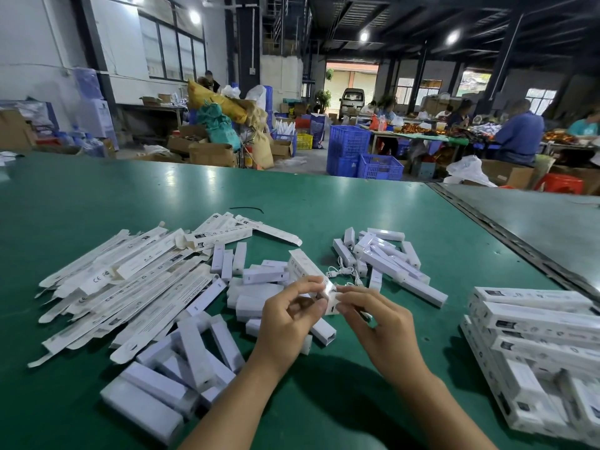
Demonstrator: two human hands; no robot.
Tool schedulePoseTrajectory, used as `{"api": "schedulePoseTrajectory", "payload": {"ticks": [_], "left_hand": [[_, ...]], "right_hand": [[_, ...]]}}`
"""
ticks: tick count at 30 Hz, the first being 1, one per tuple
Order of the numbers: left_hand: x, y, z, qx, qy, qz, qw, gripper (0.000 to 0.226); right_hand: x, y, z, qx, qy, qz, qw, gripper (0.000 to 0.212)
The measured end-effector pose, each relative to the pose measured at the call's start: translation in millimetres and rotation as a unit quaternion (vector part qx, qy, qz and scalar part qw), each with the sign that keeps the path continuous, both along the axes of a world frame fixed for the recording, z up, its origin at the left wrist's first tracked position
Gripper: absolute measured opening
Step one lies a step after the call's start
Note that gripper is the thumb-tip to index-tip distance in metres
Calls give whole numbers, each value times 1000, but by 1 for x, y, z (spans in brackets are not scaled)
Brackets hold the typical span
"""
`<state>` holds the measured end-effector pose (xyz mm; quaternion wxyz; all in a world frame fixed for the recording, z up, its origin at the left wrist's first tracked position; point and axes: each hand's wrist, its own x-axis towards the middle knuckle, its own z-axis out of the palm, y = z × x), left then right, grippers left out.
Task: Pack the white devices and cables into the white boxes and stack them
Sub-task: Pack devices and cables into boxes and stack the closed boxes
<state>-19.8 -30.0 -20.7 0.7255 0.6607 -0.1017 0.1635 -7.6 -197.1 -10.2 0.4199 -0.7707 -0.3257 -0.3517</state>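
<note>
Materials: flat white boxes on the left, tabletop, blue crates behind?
Flat white boxes: thin matte printed card, seemingly; creased tabs, CE marks.
Tabletop: green, semi-gloss, probably rubber or PVC mat; lamps reflect softly.
Blue crates: moulded plastic; lattice walls.

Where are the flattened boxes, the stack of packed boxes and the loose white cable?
flattened boxes (130, 282): head view, middle of the pile.
stack of packed boxes (539, 319): head view, face of an upper box.
loose white cable (341, 270): head view, its looped middle.
</note>
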Motion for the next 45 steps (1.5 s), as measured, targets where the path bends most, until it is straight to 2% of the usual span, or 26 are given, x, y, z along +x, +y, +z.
{"api": "schedulePoseTrajectory", "payload": {"ticks": [6,19,22,25,27,29,30,32,33,35,37,40,43,45], "left_hand": [[-1,-1,2,2,-4,10,1000,28],[-3,0,3,51,-17,-6,999,27],[-4,0,6,47,-17,-8,999,26],[-4,1,8,45,-25,-23,998,20],[-4,1,9,42,-30,-28,998,20],[-6,-1,14,4,-31,-26,999,20],[-7,-2,18,-37,-24,-33,999,20],[-9,0,25,-148,2,-83,985,21],[-10,1,28,-199,16,-107,974,24],[-10,6,32,-269,35,-126,954,30],[-9,10,33,-303,28,-126,944,39],[-9,15,30,-257,1,-129,958,61],[-9,21,25,-90,28,-125,988,41],[-8,23,23,-51,43,-111,992,32]], "right_hand": [[-1,-2,2,-1,14,8,1000,10],[-5,-3,6,-21,31,3,999,12],[-5,-1,4,18,45,7,999,10],[-5,2,2,76,98,5,992,24],[-4,0,1,74,87,10,993,27],[-4,-2,-1,46,69,25,996,29],[-3,-4,-1,21,65,24,997,38],[2,-9,-3,-37,58,-18,997,59],[4,-10,-3,-56,53,-55,996,61],[7,-12,-2,-73,38,-115,990,51],[6,-12,0,-78,27,-108,991,38],[0,-7,-1,-55,67,-50,995,45],[-2,-3,-4,-25,97,-6,995,47],[-7,1,-7,-16,139,21,990,37]]}}
